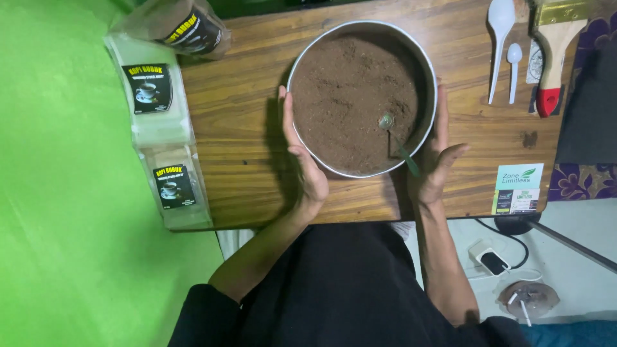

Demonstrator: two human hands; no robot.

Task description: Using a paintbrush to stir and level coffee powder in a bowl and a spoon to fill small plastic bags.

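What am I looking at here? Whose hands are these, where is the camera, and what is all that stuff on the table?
There is no machine here: a camera worn on a person's head looks down at their own two bare hands. The left hand and the right hand press against opposite sides of a round metal pan full of brown powder, with a spoon stuck in it. It stands on a wooden table. At the left lie clear pouches with dark labels. At the right are two white plastic spoons and a paintbrush with a red-tipped handle.
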